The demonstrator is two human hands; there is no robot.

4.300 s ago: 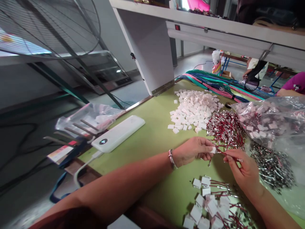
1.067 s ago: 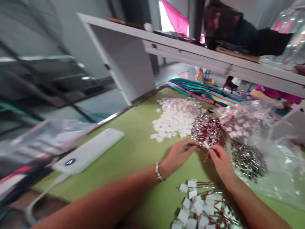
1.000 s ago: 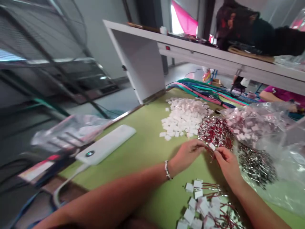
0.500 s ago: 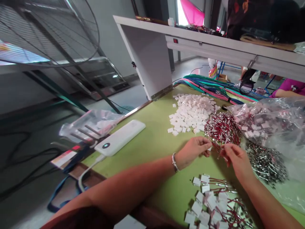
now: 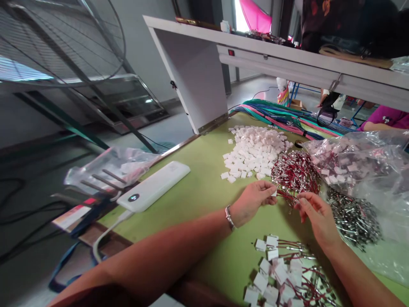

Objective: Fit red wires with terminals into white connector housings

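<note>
Between thumb and fingers, my left hand (image 5: 255,199) pinches a small white connector (image 5: 274,193). Red wires run from it toward my right hand (image 5: 315,209), whose thumb and forefinger are closed on the wires' metal ends. Just beyond both hands lies a heap of red wires with metal tips (image 5: 295,170). White connectors (image 5: 252,149) are piled behind my left hand. Nearer to me, white connectors with wires attached (image 5: 279,273) lie in a loose group. A dark pile of metal-tipped wires (image 5: 353,217) is right of my right hand.
A white power bank (image 5: 155,185) with a cable lies at the table's left side. Clear plastic bags (image 5: 367,157) cover the right side. Coloured cable bundles (image 5: 281,115) lie at the back, under a white shelf (image 5: 271,44). A person's purple sleeve (image 5: 383,117) shows at far right.
The white connector in my left hand now shows red wires stretched toward my right hand. The whole view has shifted slightly, and both hands remain close together.
</note>
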